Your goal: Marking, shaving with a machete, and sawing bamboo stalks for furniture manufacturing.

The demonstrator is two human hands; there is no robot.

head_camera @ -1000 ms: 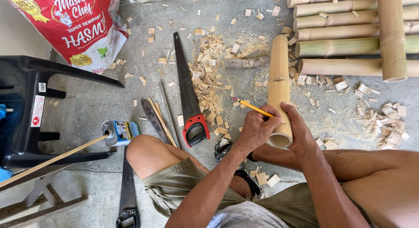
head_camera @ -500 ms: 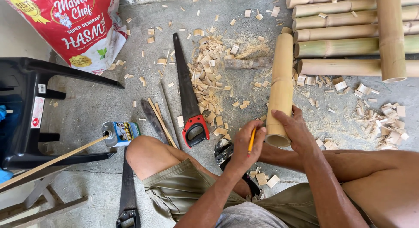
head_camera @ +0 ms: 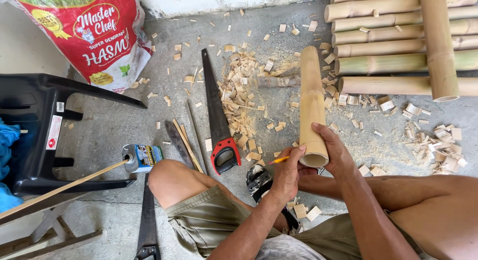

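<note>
A short bamboo pole (head_camera: 311, 105) lies on the concrete floor and points away from me. My right hand (head_camera: 334, 151) grips its near cut end. My left hand (head_camera: 288, 171) holds an orange pencil (head_camera: 278, 160) just left of that end, with the fingertips touching the bamboo rim. My bare knees are on both sides of the hands.
A red-handled handsaw (head_camera: 218, 121) lies left of the pole among wood chips (head_camera: 244, 101). Stacked bamboo poles (head_camera: 393, 41) fill the top right. A black plastic chair (head_camera: 45, 130), a printed sack (head_camera: 94, 36), a small can (head_camera: 142, 156), thin slats (head_camera: 186, 143) and a second saw (head_camera: 147, 225) lie left.
My left hand with the pencil has come down from the pole's side to its near end. The right hand has shifted along with it and now holds the end.
</note>
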